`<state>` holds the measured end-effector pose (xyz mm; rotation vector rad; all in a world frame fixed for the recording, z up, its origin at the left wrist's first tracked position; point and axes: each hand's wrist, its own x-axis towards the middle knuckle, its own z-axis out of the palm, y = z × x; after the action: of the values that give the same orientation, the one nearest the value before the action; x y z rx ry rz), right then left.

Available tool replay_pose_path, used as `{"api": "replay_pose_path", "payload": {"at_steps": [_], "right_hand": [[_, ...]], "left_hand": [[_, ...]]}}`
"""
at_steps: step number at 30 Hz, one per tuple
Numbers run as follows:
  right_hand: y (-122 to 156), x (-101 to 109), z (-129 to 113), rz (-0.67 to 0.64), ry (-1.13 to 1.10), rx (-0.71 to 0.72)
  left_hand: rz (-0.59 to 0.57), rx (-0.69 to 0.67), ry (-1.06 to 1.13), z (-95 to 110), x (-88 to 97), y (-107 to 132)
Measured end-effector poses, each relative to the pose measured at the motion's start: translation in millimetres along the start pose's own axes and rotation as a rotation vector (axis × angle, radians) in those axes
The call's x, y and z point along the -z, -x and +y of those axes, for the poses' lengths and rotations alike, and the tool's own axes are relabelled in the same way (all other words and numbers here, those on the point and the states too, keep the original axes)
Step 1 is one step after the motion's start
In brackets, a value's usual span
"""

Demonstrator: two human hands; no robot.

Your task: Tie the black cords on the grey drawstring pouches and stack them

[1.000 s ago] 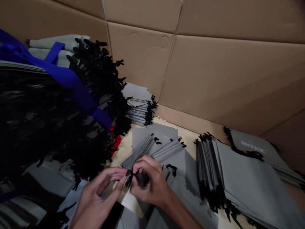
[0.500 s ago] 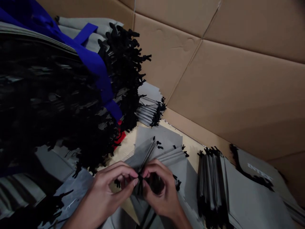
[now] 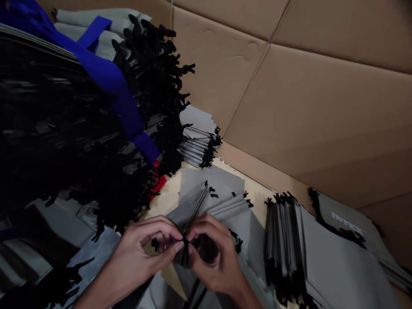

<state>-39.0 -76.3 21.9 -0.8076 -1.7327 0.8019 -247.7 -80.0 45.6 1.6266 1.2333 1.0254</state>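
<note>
Between my two hands is a black cord (image 3: 184, 241) at the edge of a grey fabric pouch (image 3: 195, 211). My left hand (image 3: 151, 244) pinches the cord between thumb and forefinger. From the other side, my right hand (image 3: 214, 249) pinches it the same way, its fingertips almost touching the left ones. The exact shape of the cord at the fingertips is dark and partly hidden. Below the hands lie more grey pouches (image 3: 254, 231), with short black cord ends showing at their edges.
On the left rises a tall pile of black-corded pouches (image 3: 64, 128), crossed by a blue strap (image 3: 109, 79). A smaller stack (image 3: 196, 150) stands behind. To the right are an upright row of pouches (image 3: 281, 244) and a printed pouch (image 3: 344, 221). Cardboard (image 3: 305, 107) walls the back.
The view has shifted slightly, so the surroundings sit a little further left and higher. Both hands keep their pinch on the cord, with only slight finger movement.
</note>
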Motion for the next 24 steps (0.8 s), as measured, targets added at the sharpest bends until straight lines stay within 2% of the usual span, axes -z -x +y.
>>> {"api": "replay_pose_path", "payload": {"at_steps": [8,15,20,24], "right_hand": [[-0.2,0.2,-0.9,-0.013,0.015,-0.002],[-1.5,0.4,-1.1,-0.046,-0.009,-0.032],[-3.3,-0.2,-1.4,-0.076,0.001,-0.032],[-3.1,-2.9,-2.1,-0.079,-0.007,-0.043]], "left_hand": [[-0.022,-0.065,-0.006,6.1,2.4,-6.1],[-0.060,-0.111,-0.121,-1.5,1.9,1.1],[-0.070,-0.100,-0.123,-3.0,-2.1,1.7],[-0.095,-0.040,-0.061,-3.7,-6.3,0.5]]}}
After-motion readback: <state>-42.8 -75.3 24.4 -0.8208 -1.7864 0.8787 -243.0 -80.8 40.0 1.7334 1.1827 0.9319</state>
